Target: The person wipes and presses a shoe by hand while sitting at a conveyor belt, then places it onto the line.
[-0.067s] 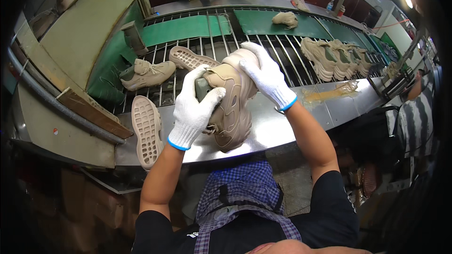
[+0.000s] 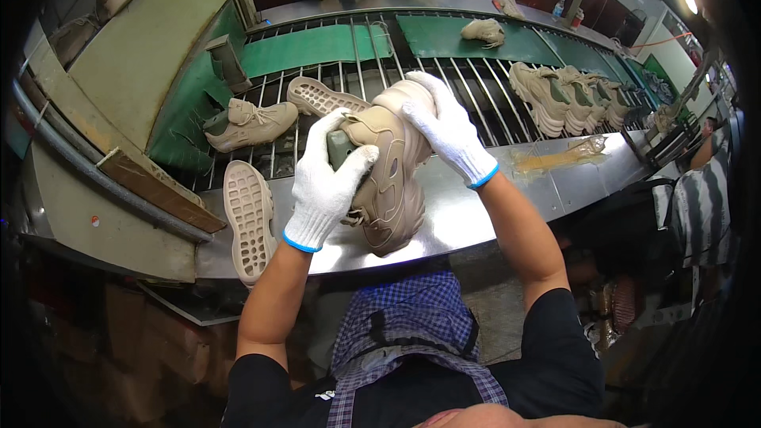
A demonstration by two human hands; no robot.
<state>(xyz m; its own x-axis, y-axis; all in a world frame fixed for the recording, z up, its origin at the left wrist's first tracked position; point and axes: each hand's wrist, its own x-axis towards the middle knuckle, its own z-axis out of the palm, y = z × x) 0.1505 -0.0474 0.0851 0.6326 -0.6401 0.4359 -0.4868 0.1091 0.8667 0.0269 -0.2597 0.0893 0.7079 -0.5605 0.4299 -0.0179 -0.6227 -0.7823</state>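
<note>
Between my gloved hands is a beige-brown sneaker (image 2: pixel 388 182), its toe pointing down toward the metal ledge's near edge. A green shoe last (image 2: pixel 341 148) shows in its opening. My left hand (image 2: pixel 326 182) is closed round the opening, thumb and fingers gripping upper and last. My right hand (image 2: pixel 450 127) wraps the heel end, pressing on the pale chunky sole (image 2: pixel 411 99). Left of my left forearm lies a loose beige outsole (image 2: pixel 247 222), tread up on the ledge. Behind my left hand, a second outsole (image 2: pixel 321 95) rests on the rods.
A laced sneaker (image 2: pixel 252 124) sits on the rod conveyor (image 2: pixel 493 99) at left; several sneakers (image 2: pixel 559 99) stand in a row at right. One shoe (image 2: pixel 482 32) lies on a green mat (image 2: pixel 432 36). Across the line, two gloved people handle shoe parts. Green-lined panels wall the left side.
</note>
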